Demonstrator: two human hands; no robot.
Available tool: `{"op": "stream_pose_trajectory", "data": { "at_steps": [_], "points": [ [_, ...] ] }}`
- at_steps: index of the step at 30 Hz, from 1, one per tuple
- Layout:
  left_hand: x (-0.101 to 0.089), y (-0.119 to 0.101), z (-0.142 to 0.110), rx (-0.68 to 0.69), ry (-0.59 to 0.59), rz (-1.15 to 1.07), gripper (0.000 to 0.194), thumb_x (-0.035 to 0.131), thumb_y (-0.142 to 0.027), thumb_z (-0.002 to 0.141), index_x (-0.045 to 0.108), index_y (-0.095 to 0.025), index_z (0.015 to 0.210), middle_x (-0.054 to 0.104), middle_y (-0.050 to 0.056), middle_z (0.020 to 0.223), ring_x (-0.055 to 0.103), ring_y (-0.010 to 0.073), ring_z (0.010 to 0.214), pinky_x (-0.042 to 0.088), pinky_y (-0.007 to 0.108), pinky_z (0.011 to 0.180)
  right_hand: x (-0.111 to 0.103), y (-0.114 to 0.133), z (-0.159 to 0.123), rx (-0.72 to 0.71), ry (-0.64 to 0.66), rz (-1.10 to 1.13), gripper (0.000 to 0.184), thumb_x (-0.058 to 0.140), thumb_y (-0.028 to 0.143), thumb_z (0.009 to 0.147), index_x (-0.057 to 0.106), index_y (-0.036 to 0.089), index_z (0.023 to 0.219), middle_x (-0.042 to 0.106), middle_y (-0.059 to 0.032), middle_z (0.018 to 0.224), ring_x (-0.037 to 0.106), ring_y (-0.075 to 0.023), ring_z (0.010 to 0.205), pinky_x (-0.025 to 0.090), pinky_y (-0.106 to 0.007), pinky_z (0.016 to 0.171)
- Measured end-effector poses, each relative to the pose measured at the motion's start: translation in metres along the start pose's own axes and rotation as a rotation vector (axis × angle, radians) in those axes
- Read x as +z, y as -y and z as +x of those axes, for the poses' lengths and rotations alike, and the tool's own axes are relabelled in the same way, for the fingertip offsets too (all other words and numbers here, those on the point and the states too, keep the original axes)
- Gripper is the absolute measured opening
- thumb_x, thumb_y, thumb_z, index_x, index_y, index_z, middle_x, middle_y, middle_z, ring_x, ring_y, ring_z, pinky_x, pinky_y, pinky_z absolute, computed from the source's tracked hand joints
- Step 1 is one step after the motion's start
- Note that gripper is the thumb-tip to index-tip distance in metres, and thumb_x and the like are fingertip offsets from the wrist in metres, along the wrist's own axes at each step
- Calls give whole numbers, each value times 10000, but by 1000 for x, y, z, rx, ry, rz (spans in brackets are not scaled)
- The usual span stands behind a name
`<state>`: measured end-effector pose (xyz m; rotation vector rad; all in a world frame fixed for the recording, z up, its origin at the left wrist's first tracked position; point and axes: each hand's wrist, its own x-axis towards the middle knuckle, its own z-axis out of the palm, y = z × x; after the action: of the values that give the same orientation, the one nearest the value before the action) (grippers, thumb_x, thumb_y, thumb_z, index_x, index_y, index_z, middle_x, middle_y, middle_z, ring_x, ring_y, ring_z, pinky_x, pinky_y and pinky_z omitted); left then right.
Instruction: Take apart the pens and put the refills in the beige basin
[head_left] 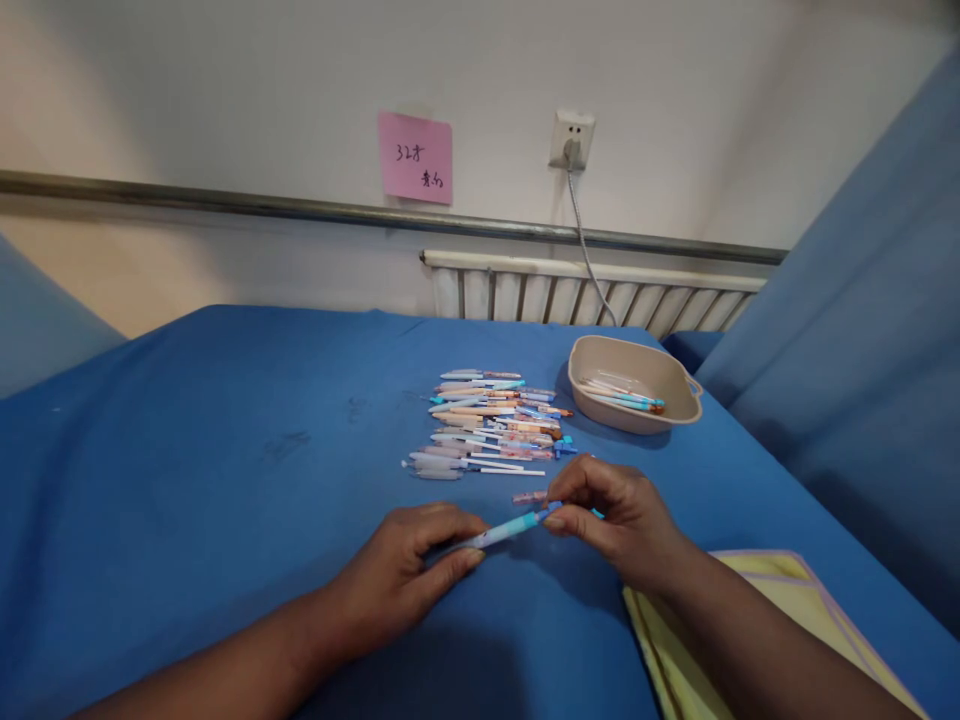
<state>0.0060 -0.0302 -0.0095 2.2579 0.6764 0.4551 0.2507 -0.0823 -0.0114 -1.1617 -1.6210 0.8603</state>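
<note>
A light blue pen (510,529) is held between my two hands above the blue sheet. My left hand (420,560) is closed on its lower barrel, thumb and fingers pinching it. At the pen's other end, my right hand (615,515) pinches the darker blue tip part between thumb and fingertips. A pinkish pen piece (529,497) lies just behind the right fingertips, partly hidden by them. Beyond the hands, several pen parts (487,425) lie in a stacked row of barrels, caps and white refills.
A beige plastic basket (630,420) with several pens inside stands right of the row. A folded yellow cloth (780,590) lies under my right forearm. Behind the blue-covered table (225,420) are a radiator (525,290), a metal rail and a plugged-in cable. A blue curtain (847,330) hangs at right.
</note>
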Motion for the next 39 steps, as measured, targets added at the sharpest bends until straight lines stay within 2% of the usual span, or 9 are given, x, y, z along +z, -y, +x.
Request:
{"op": "stream_pose_trajectory", "data": {
  "at_steps": [6,11,16,23,31,35,39],
  "points": [
    [0,-3,0,25,-45,33,194,496,-281,908,650,-203,996,674,17,862,601,143,781,450,219,729,7,-5,3,203,9,286,247,731,365,717,560,187,703,598,42,512,571,-112,460,448,-224,470],
    [0,-1,0,49,-45,84,198,479,-273,914,642,-210,1007,657,20,844,587,146,778,437,216,705,10,-9,5,259,11,376,296,743,398,691,543,179,685,608,44,545,530,-83,409,406,-199,414],
    [2,0,0,1,-38,0,204,491,-296,907,649,-199,991,658,16,844,587,143,766,436,213,691,10,-10,6,268,5,393,311,740,415,690,540,177,680,591,54,534,505,-72,381,371,-185,383],
    [5,-2,2,-177,38,-253,233,509,-332,879,662,-158,857,629,-8,711,541,117,647,420,187,596,9,-6,5,207,-4,382,302,749,403,683,536,188,680,597,50,556,517,-80,419,408,-201,419],
    [5,-2,2,-98,-5,-103,201,530,-334,858,649,-173,860,578,-19,714,507,122,671,402,195,622,13,-8,6,224,11,354,329,720,452,709,529,185,680,576,50,540,495,-78,397,374,-200,399],
    [6,-4,5,-172,12,-200,205,545,-338,847,633,-158,803,513,-37,658,458,110,630,382,192,592,9,-11,6,192,43,319,345,594,514,814,567,172,782,581,31,584,535,-90,465,419,-213,481],
    [6,-2,8,-218,16,-264,208,560,-346,838,642,-156,812,563,-26,680,493,119,649,397,204,605,7,-18,6,184,81,339,472,381,579,905,578,153,956,623,-15,686,589,-115,529,453,-244,539]
  ]
}}
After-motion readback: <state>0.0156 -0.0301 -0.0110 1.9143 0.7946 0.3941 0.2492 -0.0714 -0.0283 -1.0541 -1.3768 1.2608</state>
